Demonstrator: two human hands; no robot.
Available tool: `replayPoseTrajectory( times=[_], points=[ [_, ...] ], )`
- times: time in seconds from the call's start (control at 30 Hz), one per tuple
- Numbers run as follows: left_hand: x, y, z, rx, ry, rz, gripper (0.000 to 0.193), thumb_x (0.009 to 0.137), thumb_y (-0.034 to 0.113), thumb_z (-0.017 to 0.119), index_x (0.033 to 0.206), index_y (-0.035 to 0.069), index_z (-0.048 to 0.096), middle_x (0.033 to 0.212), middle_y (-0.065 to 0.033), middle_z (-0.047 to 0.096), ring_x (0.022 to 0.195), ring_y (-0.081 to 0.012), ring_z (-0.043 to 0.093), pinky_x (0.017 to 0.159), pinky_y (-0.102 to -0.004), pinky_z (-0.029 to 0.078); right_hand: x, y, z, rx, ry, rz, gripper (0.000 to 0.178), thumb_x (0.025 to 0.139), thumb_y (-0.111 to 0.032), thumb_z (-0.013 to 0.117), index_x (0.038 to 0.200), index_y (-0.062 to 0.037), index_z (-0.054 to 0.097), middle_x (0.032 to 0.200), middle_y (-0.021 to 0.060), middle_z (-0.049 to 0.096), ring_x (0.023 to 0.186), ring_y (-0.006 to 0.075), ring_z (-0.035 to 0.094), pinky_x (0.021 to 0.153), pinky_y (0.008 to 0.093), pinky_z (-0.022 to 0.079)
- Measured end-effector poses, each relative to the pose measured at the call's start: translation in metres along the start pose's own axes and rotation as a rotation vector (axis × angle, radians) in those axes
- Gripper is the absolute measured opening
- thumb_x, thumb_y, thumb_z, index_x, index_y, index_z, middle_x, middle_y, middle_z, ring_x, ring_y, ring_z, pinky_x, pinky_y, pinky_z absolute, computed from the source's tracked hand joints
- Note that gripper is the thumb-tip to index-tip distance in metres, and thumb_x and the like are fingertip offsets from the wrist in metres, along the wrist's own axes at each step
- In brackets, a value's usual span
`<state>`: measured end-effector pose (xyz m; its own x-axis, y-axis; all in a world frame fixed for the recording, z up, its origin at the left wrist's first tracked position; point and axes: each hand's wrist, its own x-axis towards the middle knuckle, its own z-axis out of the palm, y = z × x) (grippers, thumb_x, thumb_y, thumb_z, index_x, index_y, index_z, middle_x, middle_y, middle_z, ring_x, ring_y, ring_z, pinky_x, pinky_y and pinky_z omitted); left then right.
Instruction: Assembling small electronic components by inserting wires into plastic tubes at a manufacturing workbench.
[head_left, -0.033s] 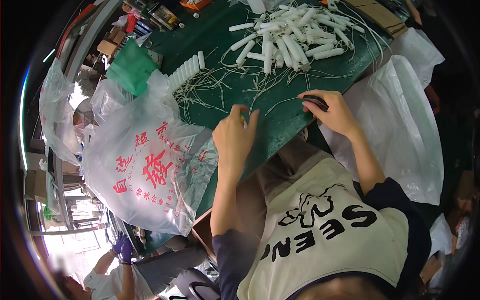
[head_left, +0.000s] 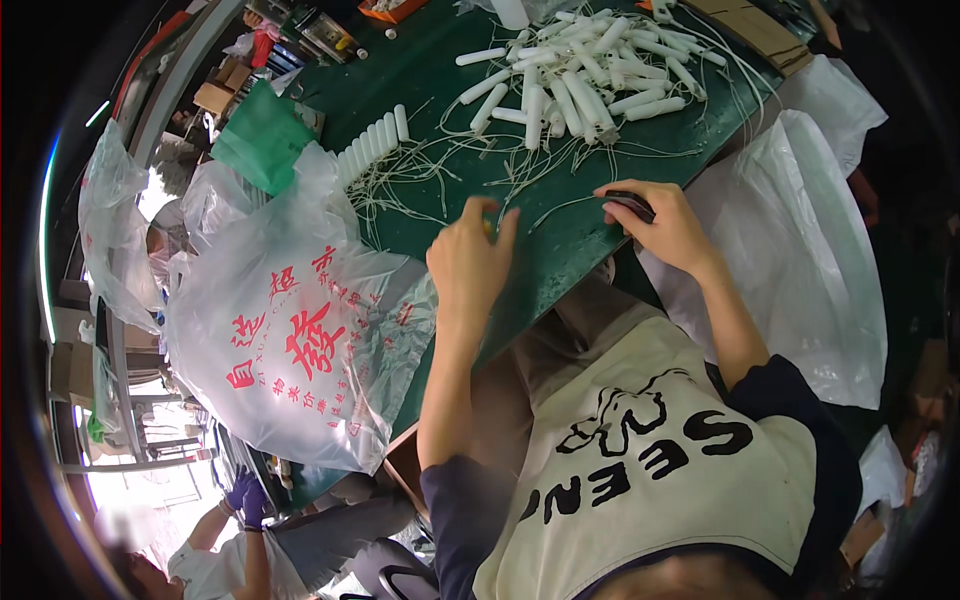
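My right hand [head_left: 650,215] is closed around a small dark, rounded tool [head_left: 633,206] at the near edge of the green table; its kind is not clear. A thin pale wire [head_left: 562,207] lies on the table and runs up to the fingers of that hand. My left hand [head_left: 468,255] hovers over the table edge, its thumb and forefinger a little apart and the other fingers curled out of sight. A tiny yellowish spot shows between them, too small to name. Beyond both hands lies a heap of white cylinders [head_left: 570,95] with wire leads.
A row of white cylinders [head_left: 372,142] with tangled leads lies at left. Beside my left arm is a clear plastic bag [head_left: 270,330] with red print, near a green bag [head_left: 262,135]. A white sack [head_left: 790,250] hangs at right. Another person's gloved hands [head_left: 245,495] show at lower left.
My left hand has shifted very slightly, its forefinger blurred by motion. The right hand keeps its grip on the dark tool in the same place.
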<state>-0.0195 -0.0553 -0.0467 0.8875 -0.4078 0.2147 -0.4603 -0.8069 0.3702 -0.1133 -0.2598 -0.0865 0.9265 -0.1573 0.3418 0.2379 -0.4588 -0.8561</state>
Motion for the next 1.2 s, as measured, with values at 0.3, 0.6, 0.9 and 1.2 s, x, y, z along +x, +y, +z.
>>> replayPoseTrajectory(
  times=[0.3,0.6,0.9,1.2],
  points=[
    [0.112,0.014,0.057,-0.074,-0.032,0.133,0.041,0.077,0.048,0.059,0.091,0.01,0.068,0.082,-0.0151,0.066,0.079,-0.0308,0.064,0.068,-0.0384,0.049,-0.014,-0.003,-0.005,-0.065,-0.049,-0.062,0.02,0.08,-0.004,0.062,0.099,-0.0011,0.062,0.082,0.0115,0.066,0.07,0.018,0.064,0.064,0.0269,0.049],
    [0.114,0.005,0.044,-0.167,0.001,0.101,0.04,0.077,0.037,0.063,0.097,0.002,0.065,0.071,-0.0151,0.064,0.067,-0.0252,0.062,0.061,-0.035,0.047,-0.022,0.001,-0.025,-0.022,0.079,0.005,0.018,0.082,-0.007,0.06,0.099,-0.0004,0.062,0.077,0.0095,0.066,0.066,0.0151,0.063,0.062,0.0257,0.049],
    [0.055,0.03,-0.068,-0.731,0.547,0.226,0.028,0.092,0.022,0.053,0.101,-0.003,0.06,0.063,0.0034,0.049,0.051,-0.0015,0.035,0.044,-0.0186,0.023,-0.012,-0.007,-0.032,0.209,0.163,0.067,0.016,0.084,-0.006,0.058,0.099,-0.0003,0.062,0.071,0.0056,0.064,0.06,0.0077,0.058,0.057,0.0218,0.047],
    [0.035,0.024,-0.086,-0.983,0.562,0.28,0.026,0.096,0.024,0.044,0.109,0.001,0.047,0.064,0.0019,0.044,0.048,-0.0019,0.031,0.042,-0.0183,0.02,-0.007,-0.004,-0.023,0.309,0.202,0.033,0.018,0.087,-0.008,0.055,0.103,-0.0002,0.06,0.071,0.0046,0.062,0.052,0.0062,0.054,0.046,0.0217,0.046]
  ],
)
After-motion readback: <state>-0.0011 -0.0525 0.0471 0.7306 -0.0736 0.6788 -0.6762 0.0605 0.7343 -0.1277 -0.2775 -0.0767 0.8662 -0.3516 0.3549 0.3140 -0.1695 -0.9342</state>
